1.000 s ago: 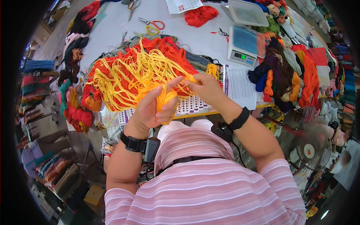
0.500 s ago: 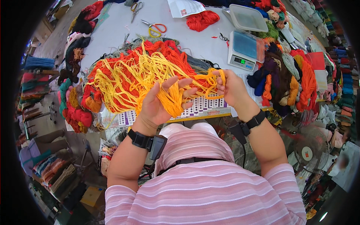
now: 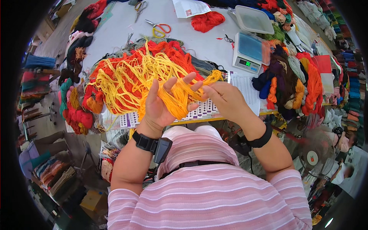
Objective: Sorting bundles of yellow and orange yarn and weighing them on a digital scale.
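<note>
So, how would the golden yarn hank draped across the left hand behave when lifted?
The golden yarn hank would probably flop: its fibres droop across the left hand. It could snag, given the loose, crisscrossing yellow strands beside it.

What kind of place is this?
Likely a yarn workshop: yellow yarn on the left hand, coloured skeins heaped along the right of the table, and a digital scale beside them.

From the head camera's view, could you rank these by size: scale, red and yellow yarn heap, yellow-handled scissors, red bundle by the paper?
Largest to smallest, as they look:
yarn heap
scale
red bundle
scissors
</note>
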